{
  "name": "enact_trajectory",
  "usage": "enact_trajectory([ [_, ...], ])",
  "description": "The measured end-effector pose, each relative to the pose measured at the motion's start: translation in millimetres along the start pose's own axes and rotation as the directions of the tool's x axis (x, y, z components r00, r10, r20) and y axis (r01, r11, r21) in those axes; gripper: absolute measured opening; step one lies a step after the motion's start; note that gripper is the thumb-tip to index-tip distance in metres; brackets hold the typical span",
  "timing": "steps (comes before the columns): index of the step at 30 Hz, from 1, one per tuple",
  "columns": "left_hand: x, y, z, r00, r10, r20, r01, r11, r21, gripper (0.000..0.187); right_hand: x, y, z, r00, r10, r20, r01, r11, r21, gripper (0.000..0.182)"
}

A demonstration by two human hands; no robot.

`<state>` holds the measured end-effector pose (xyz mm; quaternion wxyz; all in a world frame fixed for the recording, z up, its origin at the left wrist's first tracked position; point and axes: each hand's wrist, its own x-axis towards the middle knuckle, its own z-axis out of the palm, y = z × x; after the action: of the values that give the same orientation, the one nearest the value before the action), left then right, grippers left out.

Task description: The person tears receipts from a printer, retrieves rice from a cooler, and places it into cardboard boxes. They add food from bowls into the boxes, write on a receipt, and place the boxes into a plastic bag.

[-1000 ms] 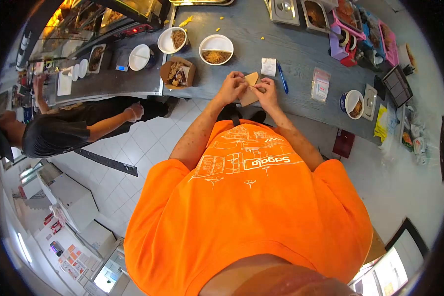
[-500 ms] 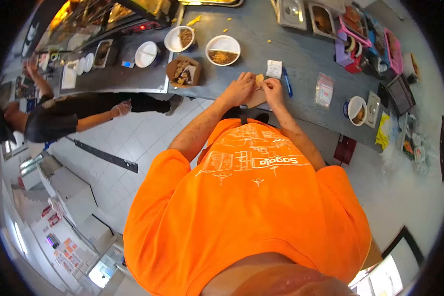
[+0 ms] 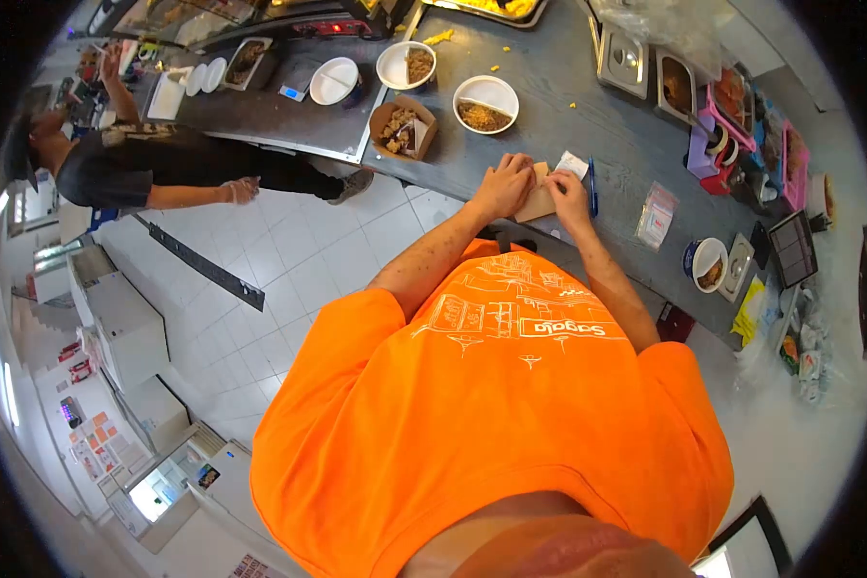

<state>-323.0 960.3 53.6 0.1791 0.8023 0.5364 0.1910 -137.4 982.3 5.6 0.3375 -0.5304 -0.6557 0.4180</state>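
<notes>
On the grey counter's near edge, my left hand (image 3: pixel 507 186) is closed over the upper left part of a small brown paper piece (image 3: pixel 537 204). My right hand (image 3: pixel 570 200) has its fingers bent at the paper's upper right side, and the fingertips of both hands are close together. Just beyond my right hand lies a white slip (image 3: pixel 573 165), partly behind its fingers. A blue pen (image 3: pixel 592 188) lies to the right of the slip.
White bowls of food (image 3: pixel 486 105) and a brown food box (image 3: pixel 403 129) stand left. Right are a plastic packet (image 3: pixel 656 216), another bowl (image 3: pixel 706 264), and metal containers (image 3: pixel 623 60). A co-worker (image 3: pixel 116 169) wearing clear gloves stands far left.
The view has shifted, so the counter and its items appear further right and slightly lower. My right hand's fingers now cover part of the white slip, and more of the brown paper's lower part shows.
</notes>
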Motion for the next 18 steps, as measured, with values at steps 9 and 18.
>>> enact_trajectory([
  [9,-52.4,-62.2,-1.4,0.064,-0.907,-0.417,0.281,0.418,-0.864,0.040,-33.4,-60.8,7.9,0.989,-0.146,0.025,0.134,0.814,-0.565,0.085],
  [18,-103.8,-163.5,-68.3,0.413,-0.901,-0.132,0.103,0.190,-0.976,0.036,4.0,-90.4,22.4,0.959,-0.279,-0.052,0.194,0.777,-0.598,0.073],
])
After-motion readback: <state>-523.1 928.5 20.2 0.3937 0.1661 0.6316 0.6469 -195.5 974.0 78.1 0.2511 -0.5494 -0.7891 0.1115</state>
